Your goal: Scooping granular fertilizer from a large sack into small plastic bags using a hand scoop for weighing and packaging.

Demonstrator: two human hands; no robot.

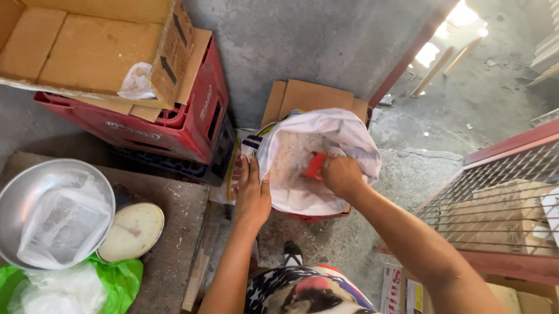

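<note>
The white sack of pale grain sits open just right of the frame's centre, on the concrete floor, with flattened cardboard behind it. At the far left, a round metal bowl rests on a worn bench in the lower left of the frame and holds a clear plastic bag; a pale round scale dial shows just beside the bowl, and a green plastic bag with more clear bags lies below it at the bottom edge. Above these, in the upper left of the frame, an open cardboard box stands on a red plastic crate. Moving toward the centre, the left hand lies on the near left edge of the sack, its fingers flat against the rim and holding the mouth open. Just to the right, the right hand reaches down inside the sack, its fingers wrapped around a red scoop that is sunk in the grain. At the right edge of the frame, a red-framed wire mesh panel covers stacked cardboard boxes.
</note>
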